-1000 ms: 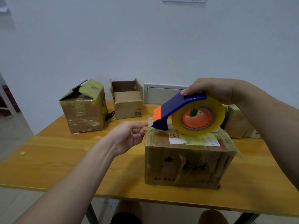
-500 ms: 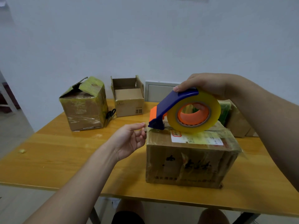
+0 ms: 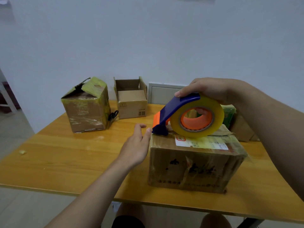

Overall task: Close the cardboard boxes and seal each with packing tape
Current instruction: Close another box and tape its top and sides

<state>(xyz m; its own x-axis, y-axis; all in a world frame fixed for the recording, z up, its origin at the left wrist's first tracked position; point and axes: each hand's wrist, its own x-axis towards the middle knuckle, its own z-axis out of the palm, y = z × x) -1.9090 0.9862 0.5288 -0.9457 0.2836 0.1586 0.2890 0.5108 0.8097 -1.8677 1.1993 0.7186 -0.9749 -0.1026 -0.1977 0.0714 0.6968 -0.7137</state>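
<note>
On the wooden table (image 3: 65, 158), a tape-wrapped box (image 3: 85, 111) with a torn, half-raised top stands at the far left, with scissors (image 3: 113, 115) just beside it. Next comes a small open box (image 3: 131, 104) with its flaps up. The left hand (image 3: 136, 145), fingers straight and loosely spread, reaches to the top left corner of the near box (image 3: 194, 167). This is a worn brown carton, closed, wrapped in crinkled clear tape, with a white label on top. The blue and orange tape dispenser (image 3: 189, 116) rests on it, gripped from above by the right hand (image 3: 209, 89).
</note>
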